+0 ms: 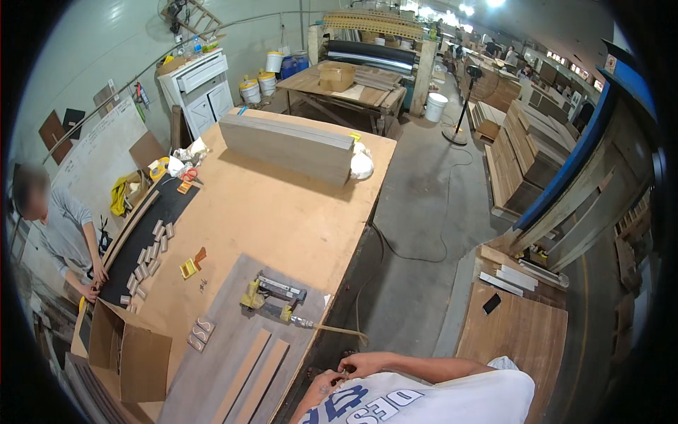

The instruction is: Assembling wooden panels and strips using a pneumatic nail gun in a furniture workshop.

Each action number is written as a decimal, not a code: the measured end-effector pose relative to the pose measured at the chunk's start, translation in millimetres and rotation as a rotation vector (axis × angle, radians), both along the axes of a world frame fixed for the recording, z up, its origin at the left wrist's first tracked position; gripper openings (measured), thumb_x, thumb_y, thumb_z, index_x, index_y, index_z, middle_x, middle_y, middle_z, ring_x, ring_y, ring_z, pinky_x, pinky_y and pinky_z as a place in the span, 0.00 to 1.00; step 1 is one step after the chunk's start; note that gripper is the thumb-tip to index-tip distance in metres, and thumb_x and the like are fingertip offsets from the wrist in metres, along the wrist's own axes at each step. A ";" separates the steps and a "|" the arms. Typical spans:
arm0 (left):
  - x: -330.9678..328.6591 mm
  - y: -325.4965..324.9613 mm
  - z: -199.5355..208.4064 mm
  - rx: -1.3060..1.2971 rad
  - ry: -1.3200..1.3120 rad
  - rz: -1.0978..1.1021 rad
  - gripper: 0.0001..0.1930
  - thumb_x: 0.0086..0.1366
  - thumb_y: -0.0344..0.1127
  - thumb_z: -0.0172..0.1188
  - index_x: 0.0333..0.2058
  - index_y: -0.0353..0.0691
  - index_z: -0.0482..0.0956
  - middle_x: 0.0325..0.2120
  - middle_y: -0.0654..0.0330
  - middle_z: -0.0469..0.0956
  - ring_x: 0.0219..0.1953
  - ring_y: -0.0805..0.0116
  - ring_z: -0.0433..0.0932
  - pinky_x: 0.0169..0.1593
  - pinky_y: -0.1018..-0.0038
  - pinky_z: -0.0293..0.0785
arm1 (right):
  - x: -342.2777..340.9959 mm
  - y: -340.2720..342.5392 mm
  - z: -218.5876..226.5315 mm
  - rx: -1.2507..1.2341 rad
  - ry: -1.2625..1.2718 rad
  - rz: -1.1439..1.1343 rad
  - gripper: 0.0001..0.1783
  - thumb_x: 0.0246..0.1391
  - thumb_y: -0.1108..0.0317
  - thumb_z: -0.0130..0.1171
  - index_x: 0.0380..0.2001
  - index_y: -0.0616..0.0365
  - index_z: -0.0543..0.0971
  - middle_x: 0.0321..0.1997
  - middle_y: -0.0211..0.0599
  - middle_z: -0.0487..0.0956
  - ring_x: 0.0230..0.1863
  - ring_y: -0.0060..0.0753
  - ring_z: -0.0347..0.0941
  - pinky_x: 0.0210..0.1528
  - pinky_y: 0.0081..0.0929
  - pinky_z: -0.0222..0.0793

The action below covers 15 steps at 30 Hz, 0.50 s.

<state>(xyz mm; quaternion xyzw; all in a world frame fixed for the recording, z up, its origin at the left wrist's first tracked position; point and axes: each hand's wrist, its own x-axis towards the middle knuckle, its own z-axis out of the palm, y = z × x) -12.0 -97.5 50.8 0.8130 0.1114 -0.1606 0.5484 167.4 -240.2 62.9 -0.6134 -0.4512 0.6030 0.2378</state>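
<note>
Close to my body, beside the table's near right edge, my left hand [325, 384] and my right hand [359, 364] come together. Both have bent, closed fingers, and whatever lies between them is too small and hidden to name. Nearest to them on the table is a pneumatic nail gun [274, 297] with yellow parts, resting on a grey-brown wood panel [233, 309]. Its air hose [339, 329] drops over the edge near my right hand. Two narrow wood strips [263, 377] lie on the panel, left of my left hand.
Stacked grey boards [286, 145] stand across the table's [282, 205] far end. Several small wood blocks [150, 256], a yellow-and-orange packet [191, 267] and a cardboard box [145, 360] are leftward. A co-worker [60, 233] works at the left edge. A phone [491, 304] lies on the right-hand wooden surface.
</note>
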 end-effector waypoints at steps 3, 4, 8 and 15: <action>7.8 0.4 11.4 0.203 -0.092 -0.134 0.16 0.67 0.42 0.56 0.47 0.40 0.82 0.37 0.50 0.79 0.40 0.51 0.80 0.43 0.64 0.76 | 2.0 0.8 -11.1 0.048 -0.004 0.014 0.29 0.57 0.55 0.62 0.54 0.66 0.73 0.41 0.47 0.81 0.43 0.36 0.77 0.46 0.33 0.72; 9.0 0.5 15.6 0.285 -0.176 -0.192 0.16 0.68 0.42 0.55 0.46 0.39 0.82 0.35 0.50 0.79 0.39 0.51 0.79 0.42 0.62 0.76 | 4.2 3.4 -4.5 0.023 -0.028 0.053 0.26 0.57 0.54 0.61 0.51 0.65 0.76 0.41 0.47 0.82 0.43 0.37 0.78 0.46 0.34 0.72; 10.2 -1.6 26.9 0.448 -0.237 -0.252 0.12 0.68 0.41 0.54 0.38 0.39 0.82 0.32 0.52 0.78 0.38 0.53 0.80 0.41 0.61 0.77 | 6.3 4.8 -15.6 -0.040 -0.080 0.131 0.24 0.57 0.51 0.60 0.43 0.63 0.81 0.38 0.45 0.84 0.41 0.38 0.79 0.45 0.35 0.72; -4.0 -14.6 19.7 0.555 -0.313 0.033 0.10 0.64 0.41 0.57 0.28 0.43 0.78 0.26 0.57 0.76 0.31 0.56 0.81 0.32 0.61 0.78 | 5.6 3.4 3.9 -0.002 -0.035 0.032 0.24 0.61 0.50 0.57 0.44 0.62 0.80 0.39 0.45 0.83 0.42 0.37 0.78 0.46 0.33 0.72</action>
